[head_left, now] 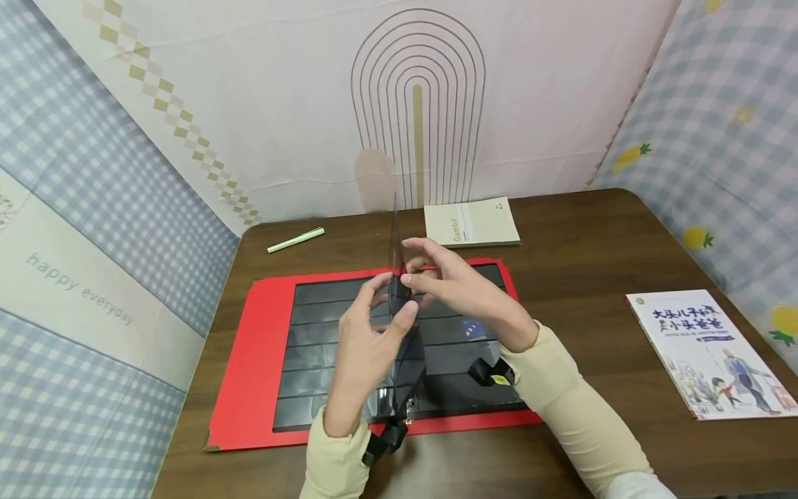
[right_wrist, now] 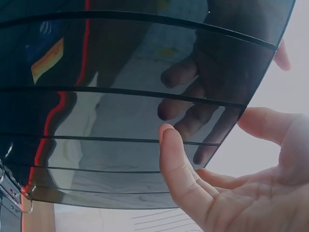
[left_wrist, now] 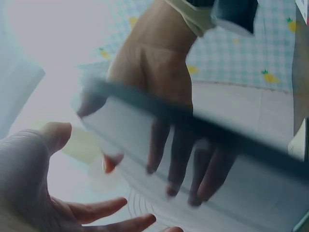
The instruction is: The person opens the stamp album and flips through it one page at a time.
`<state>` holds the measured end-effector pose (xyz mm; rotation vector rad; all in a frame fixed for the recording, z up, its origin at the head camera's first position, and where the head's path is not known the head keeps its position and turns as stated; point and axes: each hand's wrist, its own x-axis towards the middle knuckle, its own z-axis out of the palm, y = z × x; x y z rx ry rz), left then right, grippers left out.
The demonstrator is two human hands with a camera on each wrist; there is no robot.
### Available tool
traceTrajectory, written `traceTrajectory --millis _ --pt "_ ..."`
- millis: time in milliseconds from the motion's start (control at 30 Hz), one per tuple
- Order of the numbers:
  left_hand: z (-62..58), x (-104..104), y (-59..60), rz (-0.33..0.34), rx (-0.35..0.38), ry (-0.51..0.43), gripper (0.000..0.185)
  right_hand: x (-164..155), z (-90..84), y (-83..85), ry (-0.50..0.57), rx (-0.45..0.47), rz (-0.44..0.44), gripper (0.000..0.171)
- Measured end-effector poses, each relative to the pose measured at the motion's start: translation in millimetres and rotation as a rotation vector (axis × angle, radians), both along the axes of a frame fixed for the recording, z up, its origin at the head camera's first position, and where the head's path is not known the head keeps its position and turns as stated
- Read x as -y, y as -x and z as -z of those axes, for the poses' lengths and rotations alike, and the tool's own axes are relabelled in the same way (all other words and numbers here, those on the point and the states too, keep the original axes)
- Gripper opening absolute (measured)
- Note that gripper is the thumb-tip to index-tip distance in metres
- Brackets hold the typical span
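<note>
Over the middle of the brown wooden surface (head_left: 573,229), both hands raise a dark translucent plastic page with ruled pockets (right_wrist: 125,96) upright from a red binder lying open (head_left: 255,360). The left hand (head_left: 368,339) pinches the page's edge between thumb and fingers; the right hand (head_left: 449,277) grips its upper part. A pale green pen (head_left: 296,240) and a cream notebook (head_left: 470,222) lie near the far edge, an illustrated book (head_left: 711,353) near the right edge.
</note>
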<state>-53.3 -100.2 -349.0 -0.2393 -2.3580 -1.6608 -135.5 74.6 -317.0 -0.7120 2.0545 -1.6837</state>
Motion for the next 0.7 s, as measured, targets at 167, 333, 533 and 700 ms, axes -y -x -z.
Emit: traceTrajectory --millis 167,333,533,700 --pt "-2.8 -4 -1.8 -0.001 0.016 0.019 0.06 4 1.0 0.1 0.008 -0.021 -0.022 0.06" --pt "-4.5 0 -4.1 -0.011 0.011 0.011 0.052 1 3.0 1.8 0.023 -0.027 -0.031 0.058" --pt "-7.6 9 -9.6 -0.043 0.021 0.013 0.047 -7 8.3 5.0 0.01 0.001 -0.005 0.055" --pt "-8.0 18 -13.8 -0.083 0.001 -0.013 0.04 -14 12.2 6.9 -0.012 0.0 0.02 0.053"
